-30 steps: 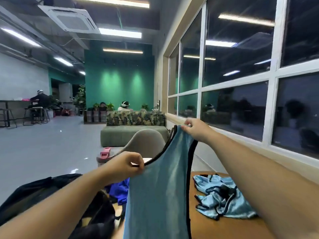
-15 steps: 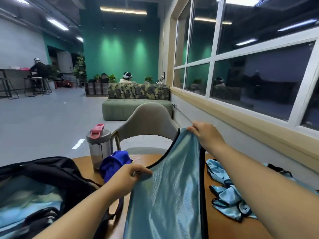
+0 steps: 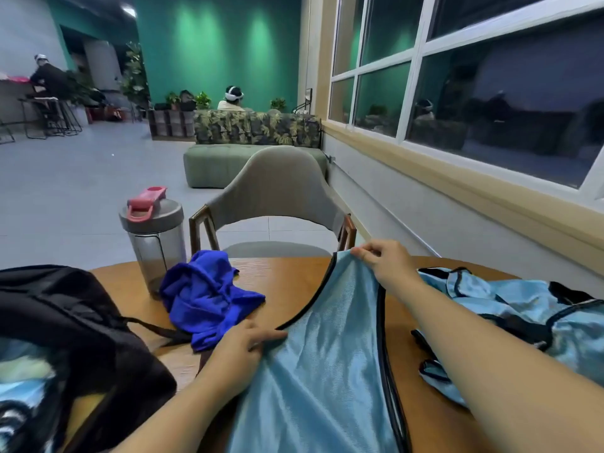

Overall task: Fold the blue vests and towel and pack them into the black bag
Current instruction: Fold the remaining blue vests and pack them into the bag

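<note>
A light blue vest (image 3: 323,364) with black trim lies stretched over the wooden table (image 3: 287,273) in front of me. My left hand (image 3: 242,348) pinches its near shoulder strap. My right hand (image 3: 385,263) grips the far strap at the top. A crumpled royal blue towel (image 3: 202,299) sits just left of the vest. The black bag (image 3: 75,322) lies open at the left, with light blue fabric showing inside. More light blue vests (image 3: 523,308) lie bunched at the right, partly hidden by my right forearm.
A grey shaker bottle (image 3: 153,237) with a pink cap stands behind the towel. A grey chair (image 3: 277,188) faces me across the table. A wall with windows runs along the right. People sit far off in the room.
Both hands have lowered the vest from up in the air down onto the table. The view has tilted down, showing the bag, towel and bottle.
</note>
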The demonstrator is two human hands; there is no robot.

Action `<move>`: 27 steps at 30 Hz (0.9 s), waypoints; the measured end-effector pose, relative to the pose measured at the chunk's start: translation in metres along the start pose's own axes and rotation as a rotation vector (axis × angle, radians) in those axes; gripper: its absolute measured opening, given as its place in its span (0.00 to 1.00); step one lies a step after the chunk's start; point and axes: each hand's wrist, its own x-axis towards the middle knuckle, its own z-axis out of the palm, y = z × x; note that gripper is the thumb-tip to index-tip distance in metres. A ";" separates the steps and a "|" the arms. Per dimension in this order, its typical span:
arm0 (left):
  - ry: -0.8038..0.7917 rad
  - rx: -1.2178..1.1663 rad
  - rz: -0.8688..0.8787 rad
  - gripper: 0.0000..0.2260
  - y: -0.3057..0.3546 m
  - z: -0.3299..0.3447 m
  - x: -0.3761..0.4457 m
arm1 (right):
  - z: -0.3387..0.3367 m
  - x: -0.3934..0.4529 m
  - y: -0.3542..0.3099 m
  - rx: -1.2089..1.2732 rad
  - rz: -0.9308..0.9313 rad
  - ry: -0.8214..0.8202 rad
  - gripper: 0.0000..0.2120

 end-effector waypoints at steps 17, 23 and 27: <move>0.075 0.309 -0.080 0.23 0.010 0.004 -0.009 | -0.016 -0.127 -0.031 0.280 -0.171 -0.404 0.03; 0.085 0.321 -0.076 0.24 0.006 0.005 -0.007 | -0.012 -0.162 -0.008 0.160 -0.231 -0.567 0.09; 0.101 0.312 -0.065 0.23 0.003 0.006 -0.007 | -0.016 -0.157 0.033 0.223 -0.025 -0.204 0.15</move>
